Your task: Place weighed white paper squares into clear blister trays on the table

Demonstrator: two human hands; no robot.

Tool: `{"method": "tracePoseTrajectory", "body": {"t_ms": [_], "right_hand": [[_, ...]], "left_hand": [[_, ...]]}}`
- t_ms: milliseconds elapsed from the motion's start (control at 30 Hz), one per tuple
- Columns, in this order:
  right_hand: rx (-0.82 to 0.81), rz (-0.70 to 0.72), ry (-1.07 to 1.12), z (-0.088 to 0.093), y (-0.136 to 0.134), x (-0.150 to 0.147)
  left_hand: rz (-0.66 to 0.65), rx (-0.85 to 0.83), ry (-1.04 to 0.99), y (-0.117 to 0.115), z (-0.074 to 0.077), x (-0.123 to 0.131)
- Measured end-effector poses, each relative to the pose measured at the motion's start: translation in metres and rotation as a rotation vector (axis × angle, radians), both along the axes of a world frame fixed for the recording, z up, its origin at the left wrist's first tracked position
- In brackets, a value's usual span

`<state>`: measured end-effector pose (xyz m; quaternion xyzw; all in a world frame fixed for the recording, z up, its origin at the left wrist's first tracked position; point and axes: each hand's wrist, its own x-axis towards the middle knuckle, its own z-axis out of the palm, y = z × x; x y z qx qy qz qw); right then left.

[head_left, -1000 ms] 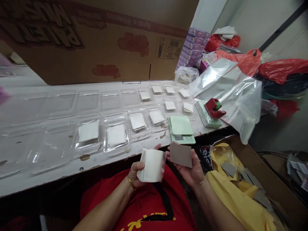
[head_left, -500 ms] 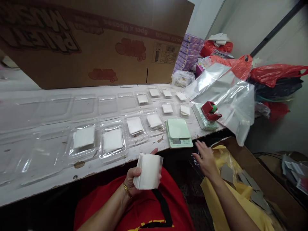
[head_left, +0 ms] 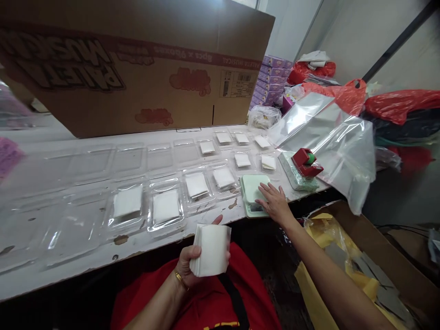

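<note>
In my left hand (head_left: 189, 260) is a stack of white square sheets (head_left: 213, 250), curved between the thumb and fingers above my lap. My right hand (head_left: 275, 201) lies with spread fingers over the front right of a pale green kitchen scale (head_left: 252, 185), at the table's front edge. Its fingertips appear to touch the weighing plate; the hand partly hides the display. Left of the scale, clear plastic trays (head_left: 150, 224) hold white square stacks (head_left: 166, 206). Smaller-looking stacks (head_left: 242, 160) sit in trays behind the scale.
A large cardboard box (head_left: 154, 91) stands at the back of the table. A red tape dispenser (head_left: 305, 162) rests on a glittery block right of the scale. Clear plastic sheets (head_left: 330, 133) hang over the right corner. Below is an open carton (head_left: 364, 229) with yellow wrapping and grey pieces.
My right hand has moved up and left from beside the table edge onto the scale. My left hand still holds the stack of sheets, and the view has shifted slightly.
</note>
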<state>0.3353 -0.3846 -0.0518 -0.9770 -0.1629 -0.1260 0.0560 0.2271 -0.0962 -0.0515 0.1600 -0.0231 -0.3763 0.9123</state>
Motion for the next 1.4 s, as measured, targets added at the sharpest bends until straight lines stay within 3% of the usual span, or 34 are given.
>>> {"method": "tracePoseTrajectory", "body": {"t_ms": [100,167,333,433,500,600,667,800,933,1000,1100,1200,1300,1400], "right_hand": [[0.045,0.053,-0.054,0.005,0.024,-0.018],[0.045,0.012,-0.072,0.005,0.041,-0.025],[-0.032,-0.091,-0.098,-0.005,0.062,-0.016],[0.025,-0.084,-0.083,-0.010,0.052,-0.006],[0.186,-0.136,-0.087,-0.009,0.036,0.001],[0.453,-0.271,-0.171,0.002,0.011,0.013],[0.528,-0.306,-0.267,0.013,0.002,0.018],[0.453,-0.143,-0.339,0.022,0.010,0.020],[0.175,0.003,-0.144,0.008,0.023,0.020],[0.135,0.007,-0.083,0.006,0.024,0.017],[0.341,0.053,-0.062,0.024,0.037,0.000],[0.602,0.231,0.120,0.058,0.067,-0.031],[0.630,0.414,0.333,0.083,0.100,-0.060],[0.577,0.455,0.395,0.087,0.118,-0.074]], "left_hand": [[0.005,0.003,0.009,-0.004,0.001,0.004],[0.004,0.011,0.020,-0.006,0.000,0.005],[-0.002,0.018,0.028,-0.006,-0.004,0.001],[0.012,0.008,0.030,-0.003,-0.004,-0.001],[0.022,0.001,0.030,-0.002,-0.004,-0.001],[0.033,-0.004,0.027,-0.001,-0.003,0.000],[0.033,-0.009,0.030,-0.002,-0.002,0.001],[0.019,-0.012,0.029,-0.004,-0.002,0.002],[0.034,-0.011,0.010,-0.003,-0.004,-0.001],[0.043,-0.013,0.007,0.000,-0.004,-0.001],[0.040,-0.017,0.010,0.002,-0.003,0.001],[0.045,-0.022,0.024,0.002,-0.004,0.004],[0.035,-0.018,0.041,0.000,-0.008,0.004],[0.029,-0.007,0.056,-0.001,-0.013,0.000]]}}
